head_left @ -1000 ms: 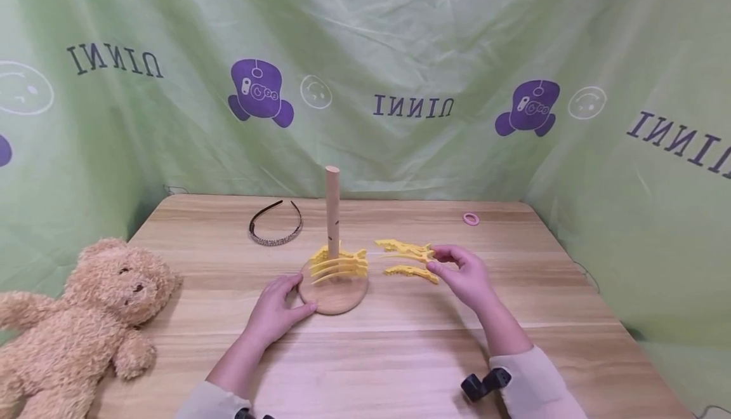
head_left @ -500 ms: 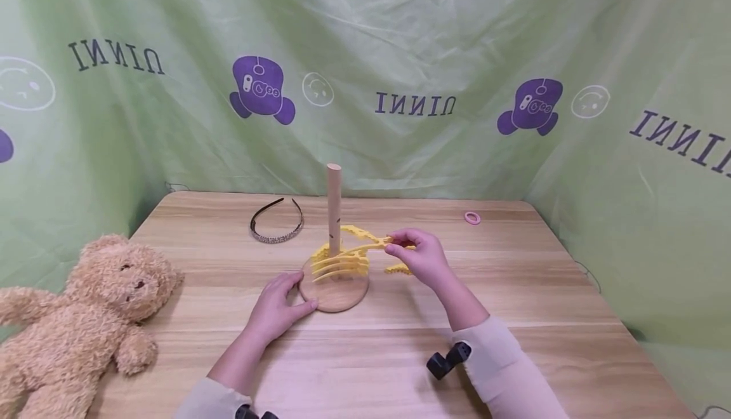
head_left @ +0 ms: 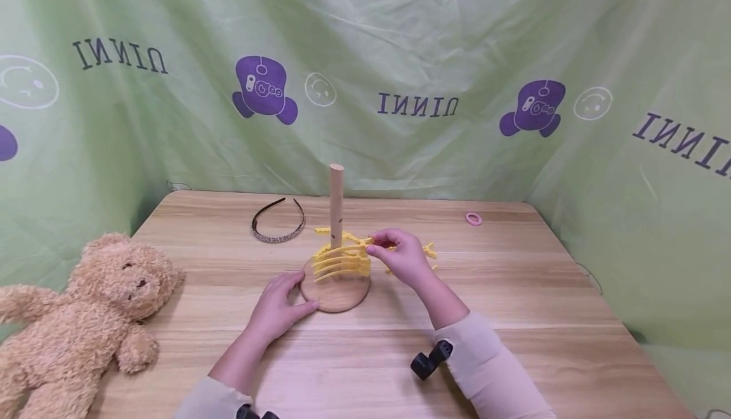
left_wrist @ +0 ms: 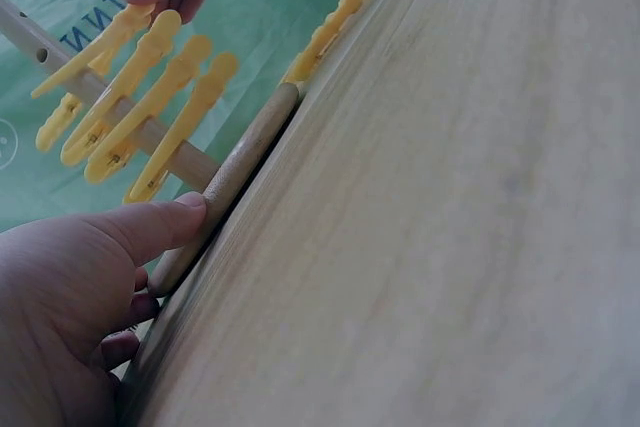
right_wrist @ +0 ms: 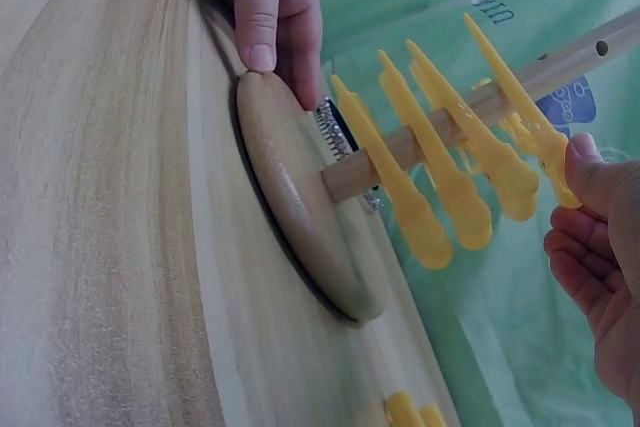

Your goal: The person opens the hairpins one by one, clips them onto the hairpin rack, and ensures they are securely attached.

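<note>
A wooden stand has a round base (head_left: 338, 298) and an upright post (head_left: 337, 200). My left hand (head_left: 276, 308) grips the base's left rim, thumb on the edge and fingers curled alongside. Several yellow alligator hair clips (head_left: 342, 268) are stacked around the lower post. Above them, my right hand (head_left: 405, 260) pinches the tail end of another yellow hair clip (right_wrist: 515, 102) between thumb and fingers. Its two arms straddle the post, seen in the right wrist view. Partly behind the right hand, more yellow clips (head_left: 430, 251) lie on the table.
A beaded black headband (head_left: 276, 239) lies behind the stand to the left. At the back right is a pink ring (head_left: 473, 219). A teddy bear (head_left: 122, 279) lies along the left side of the wooden table (head_left: 320, 368). Green printed cloth (head_left: 411, 152) encloses the back and sides.
My right hand has lifted a yellow hair clip from the right and carried it left, spreading it open around the post. The left hand has stayed on the base.
</note>
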`<action>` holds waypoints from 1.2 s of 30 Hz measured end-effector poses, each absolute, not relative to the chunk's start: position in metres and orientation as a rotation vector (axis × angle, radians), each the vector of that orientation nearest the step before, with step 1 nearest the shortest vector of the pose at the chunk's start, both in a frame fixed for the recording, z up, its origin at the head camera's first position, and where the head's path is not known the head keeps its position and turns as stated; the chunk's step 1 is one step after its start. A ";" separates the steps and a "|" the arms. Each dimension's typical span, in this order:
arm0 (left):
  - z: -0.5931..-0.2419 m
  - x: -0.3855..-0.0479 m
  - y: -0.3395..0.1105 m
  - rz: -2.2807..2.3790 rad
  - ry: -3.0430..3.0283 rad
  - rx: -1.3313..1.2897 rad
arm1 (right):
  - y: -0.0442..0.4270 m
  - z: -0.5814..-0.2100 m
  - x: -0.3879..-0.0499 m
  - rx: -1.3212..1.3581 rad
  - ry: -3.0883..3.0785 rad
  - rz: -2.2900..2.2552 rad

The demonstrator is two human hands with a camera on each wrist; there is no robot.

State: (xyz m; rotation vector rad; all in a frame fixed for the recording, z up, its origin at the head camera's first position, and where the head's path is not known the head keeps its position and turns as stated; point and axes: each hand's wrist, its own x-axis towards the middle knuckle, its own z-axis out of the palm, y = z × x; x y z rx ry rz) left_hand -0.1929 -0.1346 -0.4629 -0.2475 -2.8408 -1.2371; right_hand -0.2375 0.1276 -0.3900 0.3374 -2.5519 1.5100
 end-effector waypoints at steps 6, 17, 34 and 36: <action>-0.462 -0.192 -0.134 -1.231 -2.828 -0.261 | 0.126 -0.391 -0.236 0.323 -2.573 1.507; -0.462 -0.191 -0.134 -1.225 -2.822 -0.268 | 0.126 -0.390 -0.233 0.387 -2.596 1.468; -0.461 -0.191 -0.134 -1.233 -2.827 -0.260 | 0.138 -0.388 -0.230 0.455 -2.639 1.555; -0.460 -0.191 -0.134 -1.230 -2.829 -0.259 | 0.144 -0.387 -0.229 0.458 -2.627 1.567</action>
